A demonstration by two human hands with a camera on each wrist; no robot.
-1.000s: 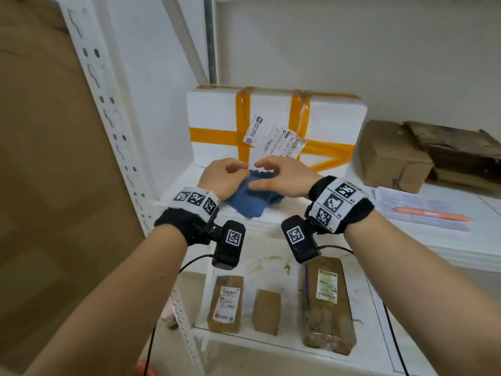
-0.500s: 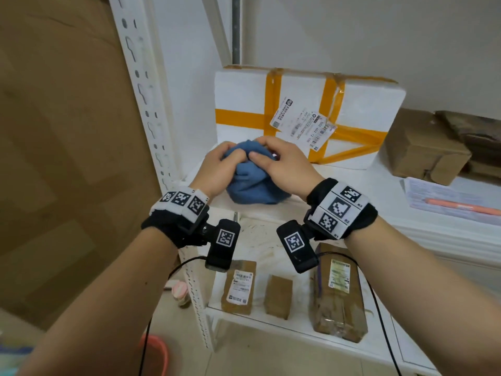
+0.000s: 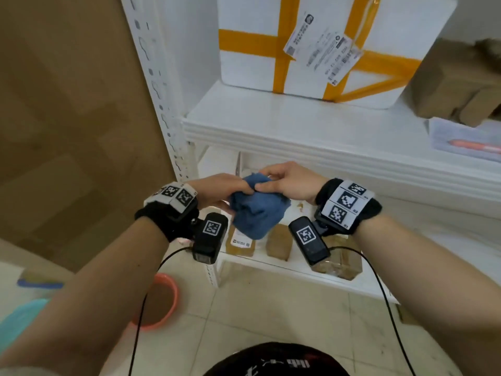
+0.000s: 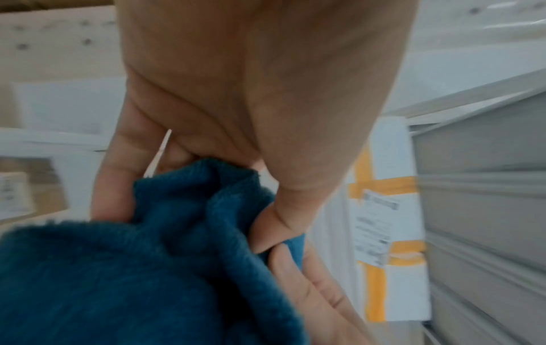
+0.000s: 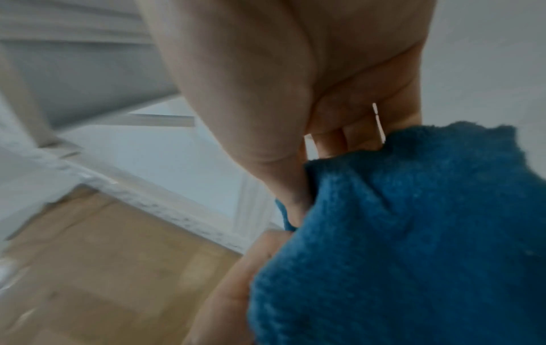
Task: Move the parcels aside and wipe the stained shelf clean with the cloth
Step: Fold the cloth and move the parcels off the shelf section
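A bunched blue cloth [image 3: 257,210] hangs in the air in front of the lower shelf. My left hand [image 3: 222,189] pinches its top edge from the left and my right hand [image 3: 287,183] pinches it from the right. In the left wrist view the cloth [image 4: 141,268] is gripped between thumb and fingers; the right wrist view shows the cloth [image 5: 413,233] held the same way. The lower shelf [image 3: 306,264] bears brown stains and several brown parcels: a labelled one [image 3: 241,244], a small one [image 3: 279,244] and a long one [image 3: 341,263], partly hidden by my wrists.
A white foam box [image 3: 320,44] with orange tape stands on the upper shelf [image 3: 284,126], with cardboard boxes [image 3: 455,85] and a paper with a pen [image 3: 466,139] to its right. A perforated shelf post [image 3: 157,85] stands left. A pink basin [image 3: 160,302] sits on the tiled floor.
Both hands lifted the cloth off the upper shelf and brought it down in front of the lower shelf. The head view has tilted downward.
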